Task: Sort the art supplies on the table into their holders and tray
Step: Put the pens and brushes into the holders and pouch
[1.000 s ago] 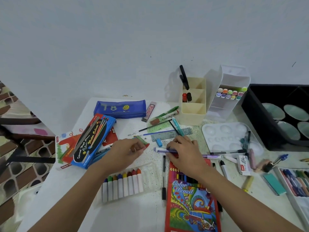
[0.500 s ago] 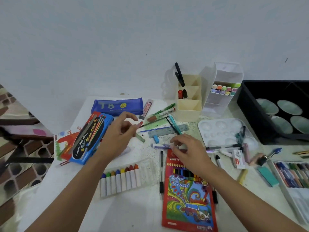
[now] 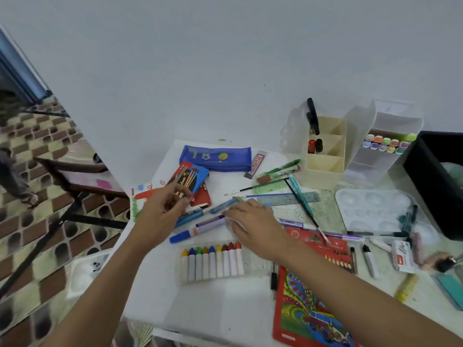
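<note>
My left hand hovers with loosely curled fingers over the blue water colour box; I see nothing in it. Palm down, my right hand rests its fingers on a purple marker that lies beside a blue marker. Brushes, green markers and a ruler are strewn behind the hands. At the back right stand the cream holder and the white holder with pastel markers.
A clear crayon case and a red colour pencil box lie near me. A blue pencil case sits at the back, a white palette and a black bin to the right. The table's left edge is close to my left arm.
My left hand let go of a small green piece and rose towards the blue box. My right hand slid left onto the purple marker. The view swung left.
</note>
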`<state>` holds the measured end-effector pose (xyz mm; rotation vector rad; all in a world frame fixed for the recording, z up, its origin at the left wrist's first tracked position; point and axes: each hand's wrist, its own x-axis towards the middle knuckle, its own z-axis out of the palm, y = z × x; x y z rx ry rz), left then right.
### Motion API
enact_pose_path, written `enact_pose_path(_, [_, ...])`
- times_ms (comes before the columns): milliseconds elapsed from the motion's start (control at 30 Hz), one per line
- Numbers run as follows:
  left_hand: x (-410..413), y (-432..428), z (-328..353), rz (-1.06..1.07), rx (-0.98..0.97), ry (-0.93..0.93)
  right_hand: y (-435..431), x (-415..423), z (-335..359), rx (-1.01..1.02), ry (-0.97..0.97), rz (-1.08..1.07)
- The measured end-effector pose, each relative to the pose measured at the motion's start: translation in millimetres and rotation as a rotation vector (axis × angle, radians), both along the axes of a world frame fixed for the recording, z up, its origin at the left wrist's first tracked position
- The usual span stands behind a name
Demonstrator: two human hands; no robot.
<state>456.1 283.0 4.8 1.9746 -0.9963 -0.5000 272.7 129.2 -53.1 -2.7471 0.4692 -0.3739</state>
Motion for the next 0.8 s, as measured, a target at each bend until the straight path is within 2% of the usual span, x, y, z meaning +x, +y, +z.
enact_pose_path(233, [4, 1, -5, -0.008, 0.045, 0.023, 4, 32, -4, -0.052, 0.097, 0.08])
enact_pose_path(467, [-16, -20, -17, -0.12, -0.031, -0.006, -5, 31, 5, 0.061, 0.161, 0.001])
enact_pose_path(567, [-29, -32, -18, -0.145, -0.086, 0.006, -10, 26, 10, 0.192, 0.099, -0.077])
enact_pose_path(800, [-58, -62, -15, -0.229, -0.193, 0.101, -28, -41, 46, 0.758, -0.32, -0.385])
